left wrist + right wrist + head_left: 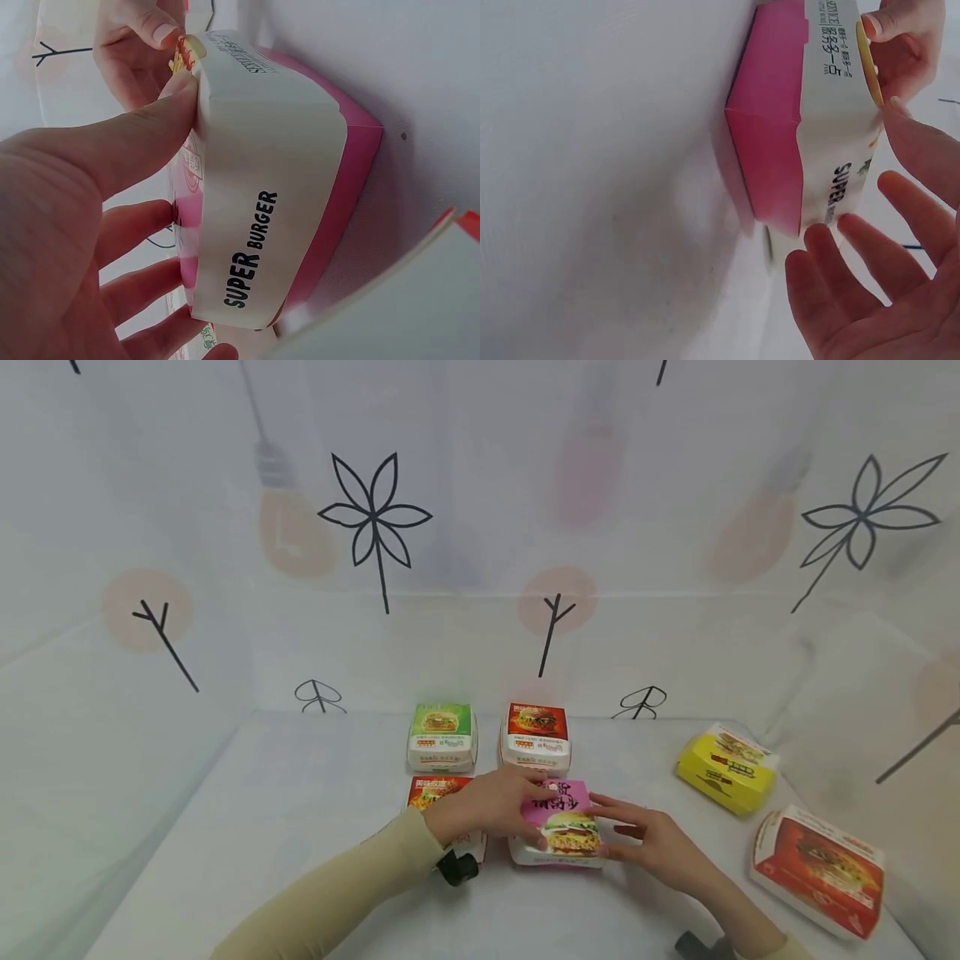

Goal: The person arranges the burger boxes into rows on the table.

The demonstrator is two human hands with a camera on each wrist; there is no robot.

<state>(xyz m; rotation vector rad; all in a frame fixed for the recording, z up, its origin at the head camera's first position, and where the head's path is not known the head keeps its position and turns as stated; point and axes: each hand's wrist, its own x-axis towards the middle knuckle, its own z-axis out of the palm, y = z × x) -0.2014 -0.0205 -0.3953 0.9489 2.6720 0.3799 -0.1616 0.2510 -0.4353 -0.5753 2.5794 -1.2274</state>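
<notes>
A pink and white burger box with a burger picture on its lid sits on the white table between my two hands. My left hand touches its left side, thumb and fingers spread along the lid's edge. In the left wrist view, "SUPER BURGER" shows on the white side of the box. From the right, my right hand meets the box with thumb and fingertips, its fingers extended and apart. In the right wrist view, the right fingers lie close along the box's upper edge. The box's far left corner is hidden by the left hand.
Behind stand a green-topped burger box and a red-topped one. Another red box is partly covered by my left arm. A yellow box and a larger red box lie at right. A patterned curtain rises behind.
</notes>
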